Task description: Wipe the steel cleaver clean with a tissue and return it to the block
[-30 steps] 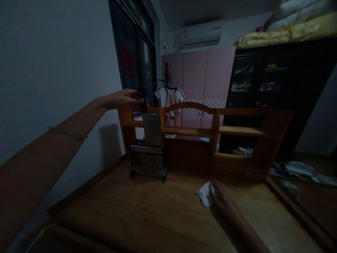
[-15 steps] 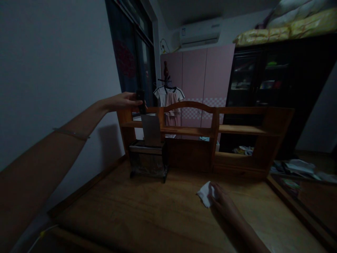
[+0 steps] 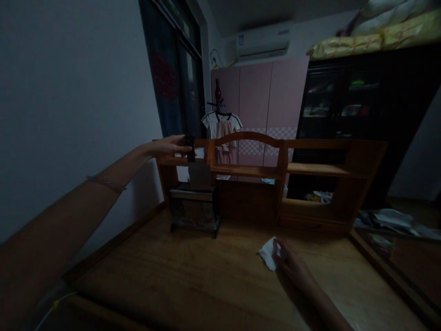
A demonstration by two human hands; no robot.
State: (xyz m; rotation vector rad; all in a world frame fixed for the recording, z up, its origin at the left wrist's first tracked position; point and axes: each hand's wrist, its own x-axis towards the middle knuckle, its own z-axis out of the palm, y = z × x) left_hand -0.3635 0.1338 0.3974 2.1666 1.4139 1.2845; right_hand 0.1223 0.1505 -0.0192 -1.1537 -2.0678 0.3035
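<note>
My left hand [image 3: 172, 145] is closed around the black handle of a cleaver [image 3: 200, 175], which points downward. The lower part of its broad grey blade is hidden in the top of a knife holder [image 3: 192, 195] with a dark frame and a see-through front. This holder stands on the wooden desk at the left, in front of the shelf. Lower right, my right hand [image 3: 291, 264] grips a crumpled white tissue [image 3: 268, 253] at the desk surface. The fingertips there are partly hidden by the hand.
Across the back of the wooden desk [image 3: 206, 280] runs a wooden shelf unit [image 3: 251, 172]. A white wall [image 3: 86, 82] rises close on the left. Behind are hanging clothes [image 3: 223, 126], a pink wardrobe [image 3: 255, 96] and a dark cabinet [image 3: 389, 101]. Papers [image 3: 394, 218] lie at the right.
My left hand has moved down and slightly right, and the cleaver's blade sits deeper in the knife holder. My right hand and the tissue have stayed in place.
</note>
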